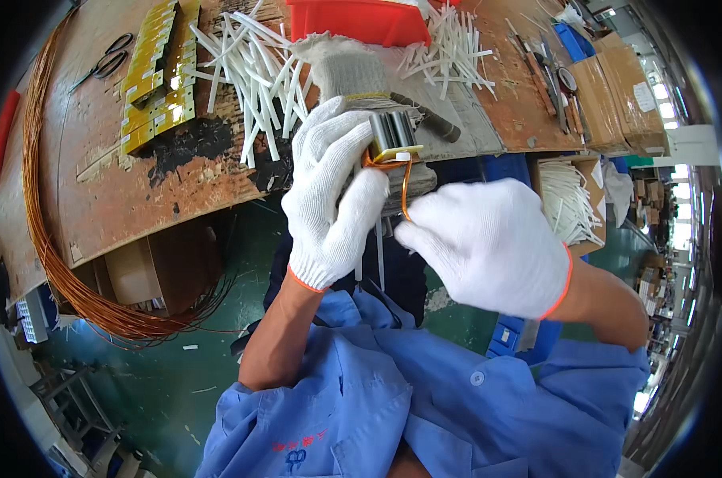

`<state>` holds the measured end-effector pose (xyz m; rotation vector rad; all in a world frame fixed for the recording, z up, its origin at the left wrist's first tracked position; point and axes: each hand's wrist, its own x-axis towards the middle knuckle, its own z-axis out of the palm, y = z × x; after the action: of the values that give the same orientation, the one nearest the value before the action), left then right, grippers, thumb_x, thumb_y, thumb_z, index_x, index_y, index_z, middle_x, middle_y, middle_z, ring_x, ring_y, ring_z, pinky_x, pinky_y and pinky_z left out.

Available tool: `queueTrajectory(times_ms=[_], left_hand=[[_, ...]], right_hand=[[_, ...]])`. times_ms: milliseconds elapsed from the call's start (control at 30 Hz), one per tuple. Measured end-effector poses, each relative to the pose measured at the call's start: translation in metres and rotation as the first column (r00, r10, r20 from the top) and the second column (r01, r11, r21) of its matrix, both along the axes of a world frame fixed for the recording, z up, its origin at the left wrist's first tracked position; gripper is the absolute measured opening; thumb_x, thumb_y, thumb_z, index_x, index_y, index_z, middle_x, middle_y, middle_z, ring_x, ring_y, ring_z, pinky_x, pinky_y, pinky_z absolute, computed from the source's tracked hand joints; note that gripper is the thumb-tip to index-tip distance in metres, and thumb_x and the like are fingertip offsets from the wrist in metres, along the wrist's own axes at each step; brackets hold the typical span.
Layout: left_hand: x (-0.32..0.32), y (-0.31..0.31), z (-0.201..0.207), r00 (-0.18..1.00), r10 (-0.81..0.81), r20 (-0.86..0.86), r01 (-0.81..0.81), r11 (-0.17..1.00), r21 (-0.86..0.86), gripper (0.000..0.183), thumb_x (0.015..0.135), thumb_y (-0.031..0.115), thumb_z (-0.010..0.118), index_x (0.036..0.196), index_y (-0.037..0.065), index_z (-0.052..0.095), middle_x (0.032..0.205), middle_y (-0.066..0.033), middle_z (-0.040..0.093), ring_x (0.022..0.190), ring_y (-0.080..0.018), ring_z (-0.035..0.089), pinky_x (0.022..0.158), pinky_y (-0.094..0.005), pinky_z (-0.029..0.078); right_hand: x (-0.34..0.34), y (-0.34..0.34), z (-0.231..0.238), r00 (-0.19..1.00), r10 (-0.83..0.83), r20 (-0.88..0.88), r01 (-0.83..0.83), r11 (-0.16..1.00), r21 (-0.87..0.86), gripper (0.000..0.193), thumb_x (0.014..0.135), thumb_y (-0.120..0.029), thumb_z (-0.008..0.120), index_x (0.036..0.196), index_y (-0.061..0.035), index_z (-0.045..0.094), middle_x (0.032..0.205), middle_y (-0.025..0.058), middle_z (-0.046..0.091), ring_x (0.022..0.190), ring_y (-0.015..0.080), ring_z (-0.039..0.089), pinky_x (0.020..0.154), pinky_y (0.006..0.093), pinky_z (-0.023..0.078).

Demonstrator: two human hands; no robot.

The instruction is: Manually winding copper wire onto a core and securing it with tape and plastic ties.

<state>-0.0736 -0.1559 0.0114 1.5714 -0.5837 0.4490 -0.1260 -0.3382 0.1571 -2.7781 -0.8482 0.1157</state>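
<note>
In a white knitted glove, my left hand (333,179) grips a small coil core (394,134) with dark grey metal bars and a yellow base plate. An orange copper wire (407,187) loops from the base of the core down to my right hand (484,243). That gloved hand is closed, its thumb and forefinger pinching the wire. Just beyond my hands a grey cloth-wrapped clamp or block (353,76) stands at the table edge, with a dark handle (429,119) slanting to the right. What lies under my left palm is hidden.
White plastic tubes (253,76) lie heaped beside a red bin (359,21). Yellow coil frames (158,115) and scissors (106,62) are at the left. A large copper wire bundle (38,191) hangs over the left table edge. Cardboard boxes (616,92) and hand tools (548,80) are at the right.
</note>
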Motion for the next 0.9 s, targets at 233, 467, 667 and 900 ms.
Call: queueTrajectory(times_ms=[233,467,667,900], left_hand=[[0.002,-0.005,-0.002,0.996,0.074,0.051,-0.076,0.996,0.044,0.033,0.094,0.005,0.070,0.124,-0.006,0.075,0.132,-0.0215,0.073,0.138,-0.0469,0.061,0.122,-0.0559,0.045],[0.001,-0.014,-0.007,0.983,0.170,0.066,-0.171,0.985,0.025,0.031,0.092,-0.001,0.066,0.122,-0.005,0.075,0.128,-0.0223,0.073,0.135,-0.0462,0.064,0.118,-0.0525,0.049],[-0.003,-0.014,0.002,0.962,0.181,0.205,-0.211,0.968,0.136,0.057,0.084,0.015,0.080,0.136,-0.004,0.065,0.137,-0.0245,0.066,0.138,-0.0499,0.058,0.122,-0.0585,0.044],[0.004,-0.024,-0.014,0.955,0.265,0.136,-0.278,0.957,0.087,0.065,0.078,0.024,0.098,0.129,0.000,0.065,0.137,-0.0213,0.067,0.136,-0.0461,0.061,0.118,-0.0565,0.047]], right_hand=[[0.033,0.004,0.011,0.567,-0.379,-0.731,0.743,0.618,0.257,0.026,0.108,-0.019,0.063,0.113,0.0044,0.074,0.080,0.0118,0.074,0.058,0.0172,0.068,0.049,0.0360,0.055],[0.038,-0.003,-0.014,0.779,-0.358,-0.514,0.560,0.765,0.317,0.023,0.108,-0.018,0.063,0.102,0.0022,0.072,0.071,0.0124,0.070,0.055,0.0237,0.068,0.052,0.0417,0.056],[-0.015,-0.006,-0.006,0.970,-0.017,0.242,0.046,0.992,-0.116,0.011,0.093,-0.013,0.066,0.089,-0.0027,0.065,0.073,0.0112,0.068,0.057,0.0272,0.071,0.050,0.0422,0.053],[0.031,0.067,0.034,0.921,0.346,0.178,-0.244,0.870,-0.428,0.029,0.091,-0.020,0.068,0.105,0.0045,0.076,0.068,0.0071,0.066,0.057,0.0198,0.069,0.050,0.0402,0.052]])
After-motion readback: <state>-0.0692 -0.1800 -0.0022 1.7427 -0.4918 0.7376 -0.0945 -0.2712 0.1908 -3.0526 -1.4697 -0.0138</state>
